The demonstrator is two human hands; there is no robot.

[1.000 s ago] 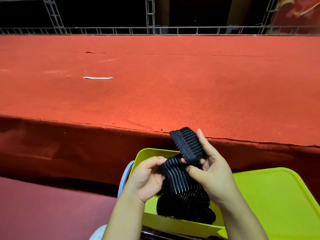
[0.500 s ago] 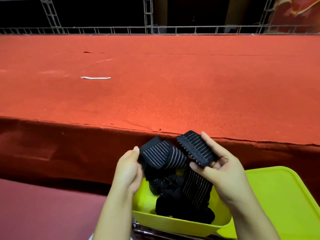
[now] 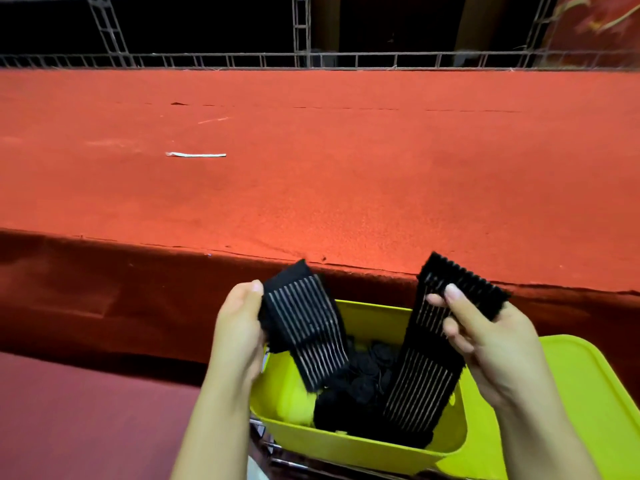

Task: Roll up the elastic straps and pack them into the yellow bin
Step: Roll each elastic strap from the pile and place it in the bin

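A black elastic strap (image 3: 424,368) with thin pale stripes hangs in a V over the yellow bin (image 3: 349,443). My left hand (image 3: 239,327) grips its left end, which stands up over the bin's left side. My right hand (image 3: 485,337) pinches the other end near its black ribbed tip, thumb on top. The strap's middle sags into the bin, where several rolled black straps (image 3: 367,372) lie in a dark heap.
A yellow lid or tray (image 3: 588,403) lies right of the bin. A red carpeted platform (image 3: 346,174) stretches ahead, its edge just beyond my hands, with a white strip (image 3: 195,154) lying on it. Metal truss railing (image 3: 311,60) runs along the far side.
My hands have pulled apart, left going left and right going right. The strap, bunched between them a second ago, now stretches open into a V above the bin.
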